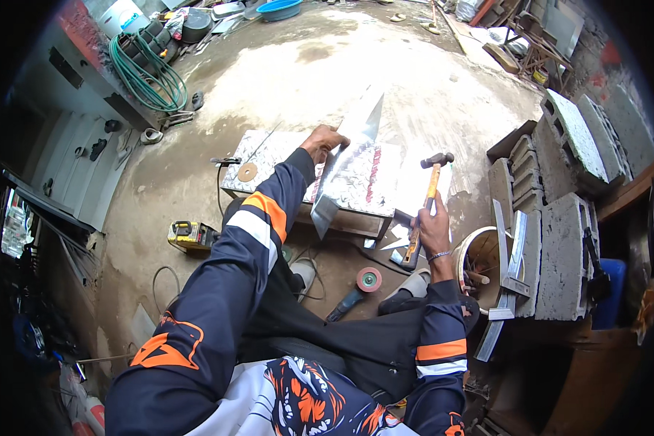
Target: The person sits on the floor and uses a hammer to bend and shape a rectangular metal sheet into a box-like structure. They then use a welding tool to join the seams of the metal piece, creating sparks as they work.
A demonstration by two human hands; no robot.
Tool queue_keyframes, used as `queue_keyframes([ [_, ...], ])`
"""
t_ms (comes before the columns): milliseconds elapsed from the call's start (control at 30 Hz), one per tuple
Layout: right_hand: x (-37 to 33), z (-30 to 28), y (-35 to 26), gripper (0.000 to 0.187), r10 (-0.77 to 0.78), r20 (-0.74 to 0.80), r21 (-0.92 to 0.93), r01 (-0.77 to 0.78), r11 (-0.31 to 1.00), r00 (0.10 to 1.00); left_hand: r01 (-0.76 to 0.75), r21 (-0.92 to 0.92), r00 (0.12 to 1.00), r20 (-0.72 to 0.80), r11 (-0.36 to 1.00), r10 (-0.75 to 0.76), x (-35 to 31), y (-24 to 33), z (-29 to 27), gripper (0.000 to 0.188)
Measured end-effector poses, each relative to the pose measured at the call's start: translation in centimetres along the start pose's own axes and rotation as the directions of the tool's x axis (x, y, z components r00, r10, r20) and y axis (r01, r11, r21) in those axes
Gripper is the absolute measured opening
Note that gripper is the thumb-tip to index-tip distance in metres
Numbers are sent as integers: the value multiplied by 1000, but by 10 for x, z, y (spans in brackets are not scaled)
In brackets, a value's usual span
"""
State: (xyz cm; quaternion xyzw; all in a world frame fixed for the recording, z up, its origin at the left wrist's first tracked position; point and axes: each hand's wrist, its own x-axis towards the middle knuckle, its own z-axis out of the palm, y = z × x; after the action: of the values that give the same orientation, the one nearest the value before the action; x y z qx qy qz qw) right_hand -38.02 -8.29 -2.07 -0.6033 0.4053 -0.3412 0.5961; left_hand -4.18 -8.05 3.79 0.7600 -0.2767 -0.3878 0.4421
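My left hand (323, 143) is closed on the upper left edge of a long, shiny bent metal sheet (330, 195). The sheet lies slantwise over a low bench (258, 150) topped with patterned metal plate, its near pointed end jutting past the bench's front edge. In my right hand (433, 232) is a hammer (434, 180), gripped by its orange and black handle. Its dark head points away from me, raised to the right of the bench and apart from the sheet. A brown abrasive disc (247, 172) lies on the bench's left part.
An angle grinder (352, 299) with a pinkish disc lies between my feet. A yellow and black tool case (190, 235) sits left. To the right stand a bucket (466, 251), metal squares (514, 254) and concrete blocks (562, 258). Farther off are a coiled green hose (144, 81) and blue basin (279, 10).
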Motion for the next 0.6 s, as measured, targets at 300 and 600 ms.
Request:
queue_keyframes([
  [300, -14, 75, -70, 66, -264, 60, -428, 264, 864, 963, 122, -331, 983, -93, 936, -161, -16, -12, 5, 32],
  [600, 1, 140, -143, 64, -224, 125, -585, 254, 771, 967, -13, -299, 977, -209, 954, -52, 13, -47, -2, 31],
])
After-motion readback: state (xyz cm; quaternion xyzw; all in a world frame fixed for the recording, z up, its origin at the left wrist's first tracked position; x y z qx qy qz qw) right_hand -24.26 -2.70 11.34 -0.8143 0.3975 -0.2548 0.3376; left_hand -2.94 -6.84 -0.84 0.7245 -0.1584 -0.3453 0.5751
